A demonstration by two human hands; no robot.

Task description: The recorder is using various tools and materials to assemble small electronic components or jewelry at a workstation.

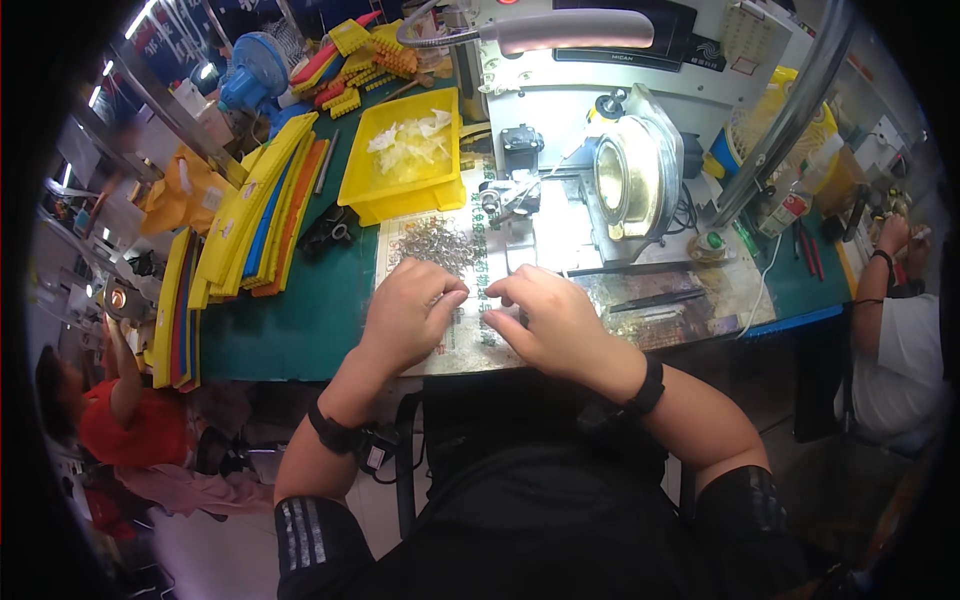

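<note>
My left hand (412,312) is over the paper-covered part of the bench, its thumb and fingertips pressed together. Whatever they may pinch is too small to make out. Facing it across a narrow gap is my right hand (552,325), its curled index finger and thumb apart with nothing visible between them. Just beyond my left hand lies a loose pile of small shiny metal pieces (437,243). Both hands are low, near the bench's front edge, and each wrist wears a black band.
A yellow bin (400,205) with crumpled translucent plastic stands behind the pile. To its left lean stacked yellow, blue and orange trays (262,225). Ahead is a machine with a round metal-rimmed part (630,185) under a lamp (570,32). Black tweezers (657,300) lie right; people sit on both sides.
</note>
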